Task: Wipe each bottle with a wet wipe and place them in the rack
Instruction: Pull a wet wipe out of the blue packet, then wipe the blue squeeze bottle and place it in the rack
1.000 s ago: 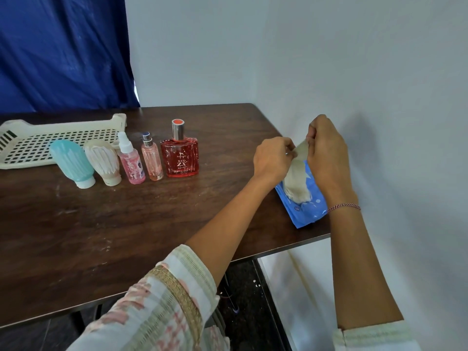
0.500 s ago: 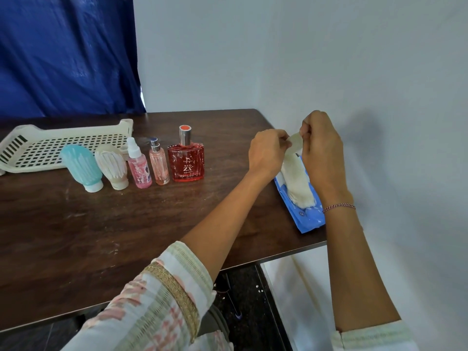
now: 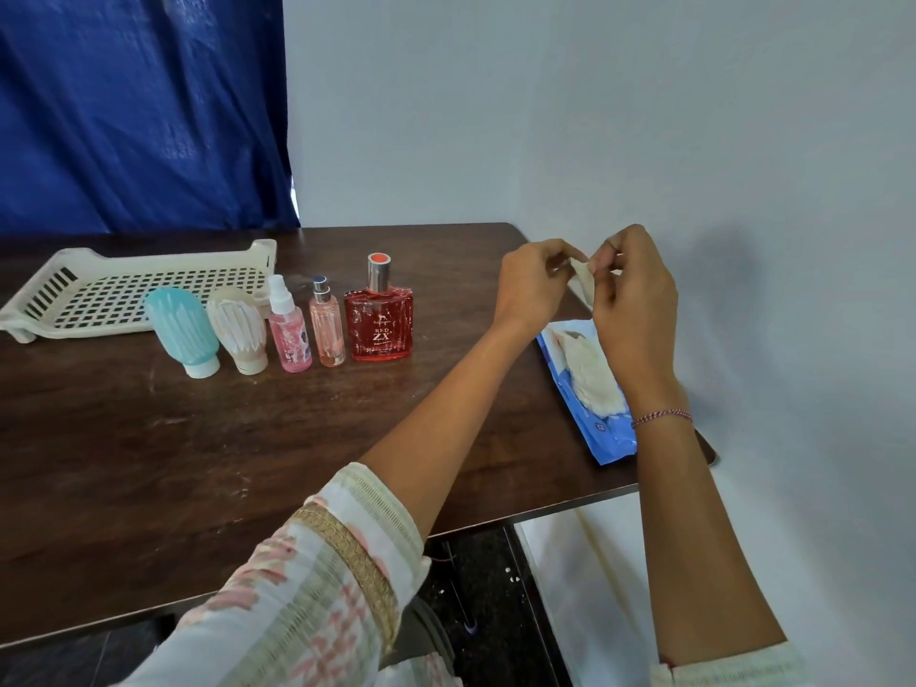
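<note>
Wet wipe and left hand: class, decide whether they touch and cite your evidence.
Touching. The head view shows the left hand pinching the upper end of the wet wipe, opposite the right hand.

The right hand (image 3: 634,309) and its wrist cover part of the blue wipe pack (image 3: 607,438). Only a strip of the wet wipe (image 3: 585,279) shows between it and the left hand (image 3: 530,285). The table (image 3: 99,463) runs off the left edge.

- Table (image 3: 248,463): dark wood, matt, scuffed.
- Rack (image 3: 124,295): cream perforated plastic.
- Red bottle (image 3: 379,325): glossy glass, metallic cap.
- Wipe pack (image 3: 607,438): glossy blue film.
- Sleeve (image 3: 317,587): woven cloth.
</note>
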Tool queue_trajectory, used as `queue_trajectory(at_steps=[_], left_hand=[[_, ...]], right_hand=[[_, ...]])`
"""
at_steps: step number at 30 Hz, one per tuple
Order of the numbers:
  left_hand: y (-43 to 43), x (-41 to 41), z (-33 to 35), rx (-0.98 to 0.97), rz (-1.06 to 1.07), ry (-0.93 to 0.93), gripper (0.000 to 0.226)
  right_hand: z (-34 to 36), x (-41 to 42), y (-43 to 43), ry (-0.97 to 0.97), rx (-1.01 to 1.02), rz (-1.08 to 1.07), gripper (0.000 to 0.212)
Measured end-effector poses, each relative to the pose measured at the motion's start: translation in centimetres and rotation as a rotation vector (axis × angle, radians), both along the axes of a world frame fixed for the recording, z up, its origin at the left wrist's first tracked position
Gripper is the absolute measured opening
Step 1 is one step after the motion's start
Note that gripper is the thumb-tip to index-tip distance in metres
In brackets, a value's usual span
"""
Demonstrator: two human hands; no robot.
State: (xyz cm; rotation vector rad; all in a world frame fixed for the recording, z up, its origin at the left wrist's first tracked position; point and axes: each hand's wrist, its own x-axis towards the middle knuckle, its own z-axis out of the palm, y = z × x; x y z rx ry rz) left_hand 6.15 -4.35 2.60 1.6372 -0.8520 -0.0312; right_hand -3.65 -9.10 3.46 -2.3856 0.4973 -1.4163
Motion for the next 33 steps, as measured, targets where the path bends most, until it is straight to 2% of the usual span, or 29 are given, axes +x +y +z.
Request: queue_trajectory(at_steps=[5, 10, 13, 15, 18, 22, 26, 28, 30, 33], left_hand=[[2.4, 0.7, 0.0, 0.039, -0.018, 0.035, 0.008], [6.5, 1.3, -0.9, 0.118, 0.007, 0.079, 0.012], [9.4, 1.6, -1.1, 0.157, -0.006, 0.12, 0.01], [11.4, 1.7, -0.9, 0.185, 0.016, 0.111, 0.012], [14.5, 1.8, -0.8, 0.321, 0.024, 0.108, 0.014], [18.8, 2.0, -1.2, 0.463, -0.084, 0.289, 0.016], [22.0, 2.1, -1.6, 0.351, -0.115, 0.52, 0.022], [23.2, 2.2, -1.7, 0.326, -0.089, 0.554, 0.017], [24.3, 2.4, -1.9, 0.291, -0.049, 0.559, 0.008], [25.9, 3.0, -2.5, 0.278, 0.036, 0.529, 0.017]], right_hand=[[-0.1, 0.4, 0.4, -0.133, 0.226, 0.098, 0.019], [-0.7, 1.4, 2.5, -0.227, 0.474, 0.175, 0.019], [-1.2, 2.1, 4.5, -0.248, 0.759, 0.355, 0.025], [-1.5, 2.6, 5.8, -0.222, 0.857, 0.468, 0.03], [-1.7, 3.1, 7.8, -0.173, 0.836, 0.506, 0.033], [-2.4, 4.2, 10.2, -0.111, 0.7, 0.409, 0.031], [-2.7, 5.4, 13.3, -0.017, 0.519, 0.447, 0.024], [-2.7, 5.9, 14.9, 0.011, 0.463, 0.504, 0.021], [-2.7, 6.3, 16.3, 0.036, 0.425, 0.552, 0.027], [-2.7, 6.8, 18.5, 0.045, 0.447, 0.608, 0.026]])
